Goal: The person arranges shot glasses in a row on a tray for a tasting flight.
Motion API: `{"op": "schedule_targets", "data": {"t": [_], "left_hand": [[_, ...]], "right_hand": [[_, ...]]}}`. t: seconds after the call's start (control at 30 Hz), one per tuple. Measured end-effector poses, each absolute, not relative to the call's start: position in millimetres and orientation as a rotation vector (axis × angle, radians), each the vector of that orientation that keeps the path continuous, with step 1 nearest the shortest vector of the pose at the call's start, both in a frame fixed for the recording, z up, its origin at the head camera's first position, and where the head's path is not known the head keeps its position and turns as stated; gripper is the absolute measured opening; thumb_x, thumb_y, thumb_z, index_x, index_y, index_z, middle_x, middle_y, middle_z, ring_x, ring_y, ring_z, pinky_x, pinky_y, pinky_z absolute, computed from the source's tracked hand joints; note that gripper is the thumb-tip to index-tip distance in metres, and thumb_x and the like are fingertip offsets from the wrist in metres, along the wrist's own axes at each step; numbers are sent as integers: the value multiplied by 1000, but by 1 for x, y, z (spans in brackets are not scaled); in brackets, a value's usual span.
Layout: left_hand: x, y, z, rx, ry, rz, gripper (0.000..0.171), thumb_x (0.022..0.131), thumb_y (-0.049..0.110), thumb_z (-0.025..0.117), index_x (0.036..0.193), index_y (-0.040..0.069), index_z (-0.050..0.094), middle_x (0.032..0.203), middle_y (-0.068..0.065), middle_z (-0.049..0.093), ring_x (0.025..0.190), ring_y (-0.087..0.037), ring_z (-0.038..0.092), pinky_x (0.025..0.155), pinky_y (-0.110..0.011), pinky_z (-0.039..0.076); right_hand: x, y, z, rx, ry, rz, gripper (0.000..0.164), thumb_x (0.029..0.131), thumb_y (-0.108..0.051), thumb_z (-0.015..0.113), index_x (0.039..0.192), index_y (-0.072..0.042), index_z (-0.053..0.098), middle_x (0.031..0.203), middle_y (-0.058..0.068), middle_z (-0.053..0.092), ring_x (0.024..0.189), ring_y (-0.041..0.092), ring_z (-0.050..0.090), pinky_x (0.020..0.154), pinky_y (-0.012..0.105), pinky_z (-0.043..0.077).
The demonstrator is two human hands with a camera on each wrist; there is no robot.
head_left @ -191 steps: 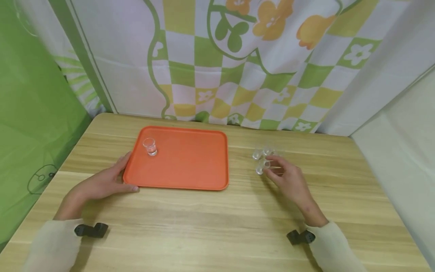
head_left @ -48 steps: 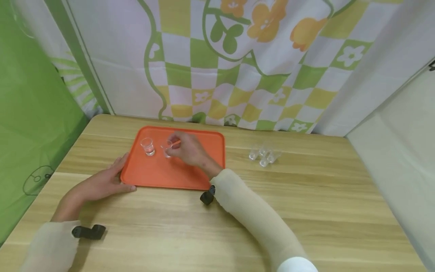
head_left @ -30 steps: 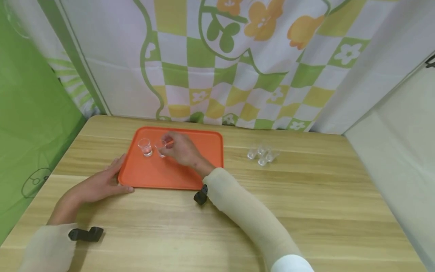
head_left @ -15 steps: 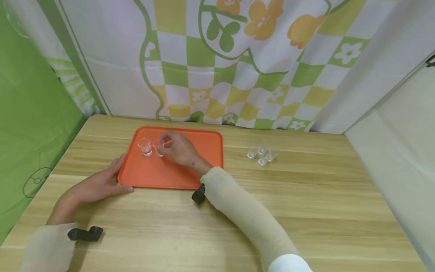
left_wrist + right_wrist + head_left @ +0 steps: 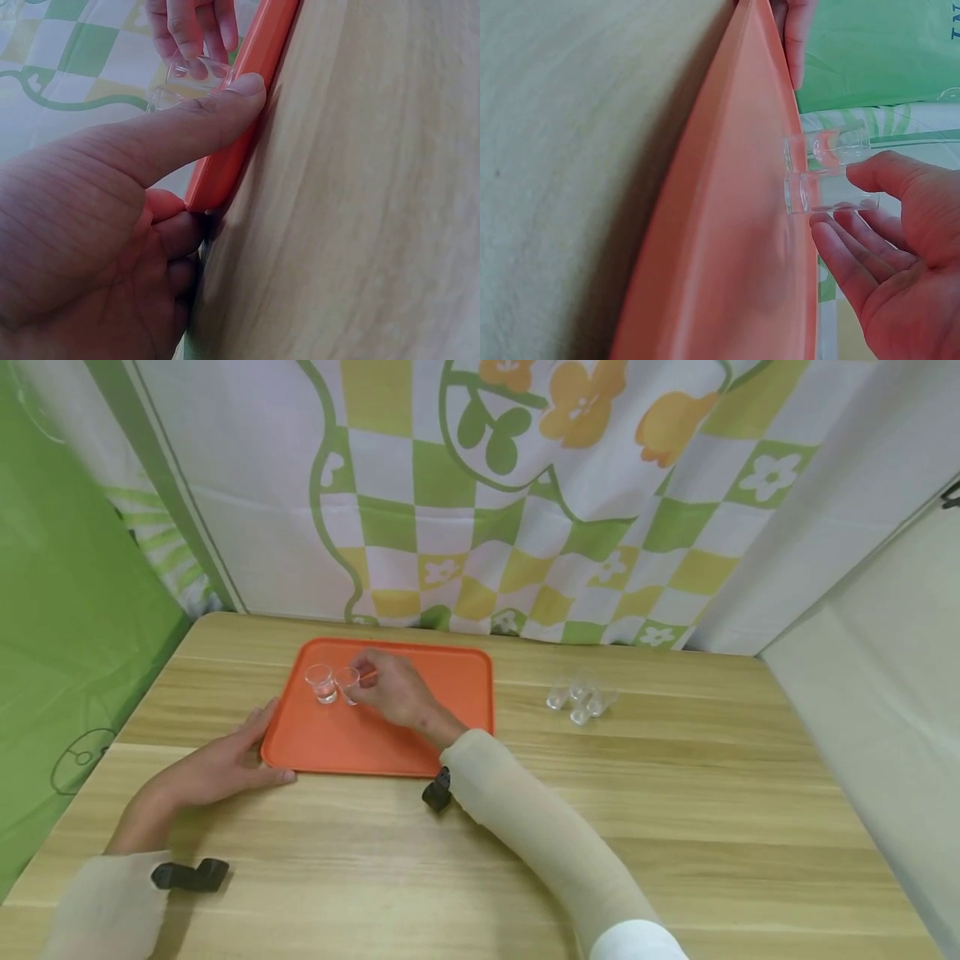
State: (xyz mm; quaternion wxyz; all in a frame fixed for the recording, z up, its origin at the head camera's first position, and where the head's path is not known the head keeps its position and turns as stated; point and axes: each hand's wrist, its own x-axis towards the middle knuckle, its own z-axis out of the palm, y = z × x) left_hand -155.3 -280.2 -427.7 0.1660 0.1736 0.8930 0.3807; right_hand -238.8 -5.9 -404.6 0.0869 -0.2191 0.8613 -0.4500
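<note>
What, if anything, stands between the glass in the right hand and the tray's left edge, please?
Another clear glass stands upright on the tray, just left of the held glass; nothing else visible blocks that way.

corner of tray hidden by sleeve, curtain cut off

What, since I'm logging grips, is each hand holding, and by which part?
The right hand pinches a small glass near its rim; the left hand rests against the tray around its near left corner.
</note>
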Motion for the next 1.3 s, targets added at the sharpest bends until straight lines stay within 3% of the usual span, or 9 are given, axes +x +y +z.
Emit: {"op": "schedule_targets", "data": {"t": [0.3, 0.8, 1.3], "left_hand": [[-155, -280, -429, 512, 2544, 1101, 111, 92, 40, 80, 167, 15, 2, 168, -28, 5, 151, -53, -1, 109, -79, 14], [-155, -279, -428, 492, 2543, 1097, 110, 92, 40, 79, 167, 14, 2, 168, -29, 3, 151, -52, 0, 109, -80, 13], [-155, -281, -430, 507, 2538, 1132, 111, 91, 38, 80, 167, 14, 3, 168, -27, 2, 151, -52, -2, 109, -79, 11]], "right_hand": [[-240, -4, -407, -694, 2588, -1288, 36, 97, -18, 75, 127, -4, 63, 114, 3, 67, 102, 13, 67, 80, 19, 53], [-237, 14, -401, -651, 2515, -1385, 42, 95, -9, 74, 134, -4, 62, 129, 9, 65, 116, 26, 65, 88, 23, 53], [-225, 52, -393, -697, 2526, -1470, 33, 96, -6, 71, 127, 4, 65, 124, 15, 69, 106, 22, 66, 90, 25, 53]]}}
